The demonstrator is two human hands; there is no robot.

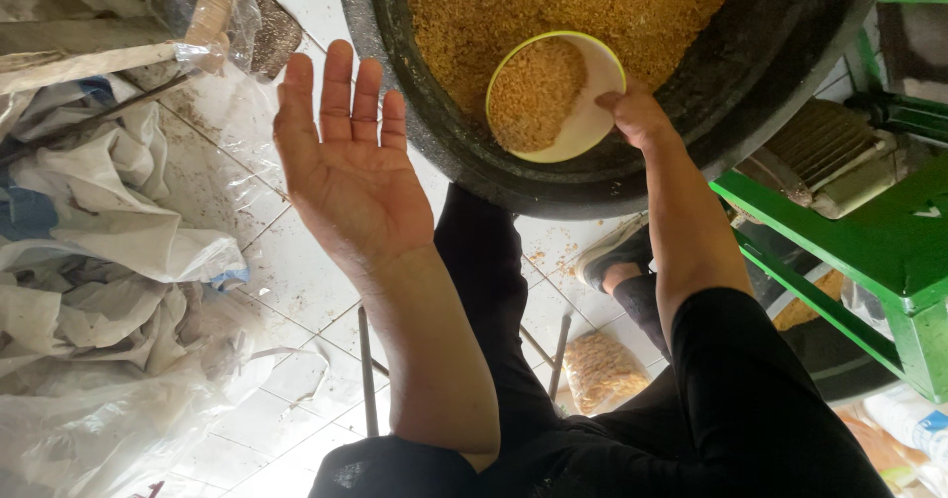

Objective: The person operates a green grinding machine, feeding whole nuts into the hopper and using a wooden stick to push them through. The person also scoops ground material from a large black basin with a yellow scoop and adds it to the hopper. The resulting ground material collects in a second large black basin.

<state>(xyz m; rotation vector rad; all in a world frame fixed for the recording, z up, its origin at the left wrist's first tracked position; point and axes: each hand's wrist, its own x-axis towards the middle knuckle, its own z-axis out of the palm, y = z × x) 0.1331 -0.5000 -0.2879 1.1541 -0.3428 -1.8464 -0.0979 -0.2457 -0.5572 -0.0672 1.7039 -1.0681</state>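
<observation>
My left hand [346, 157] is raised palm up, fingers together and straight, holding nothing, just left of a large black tub [464, 153]. The tub is filled with golden-brown crumbs [612, 4]. My right hand [637, 115] grips the rim of a small white bowl with a yellow-green edge [592, 118], tilted inside the tub and part-filled with the same crumbs. My legs in black clothing run below the tub.
Crumpled clear and white plastic sacks [109, 261] lie on the white tiled floor [296, 281] at left. A green metal frame [869, 251] stands at right. A small clear bag of crumbs [600, 368] lies on the floor between my legs, beside a shoe [612, 251].
</observation>
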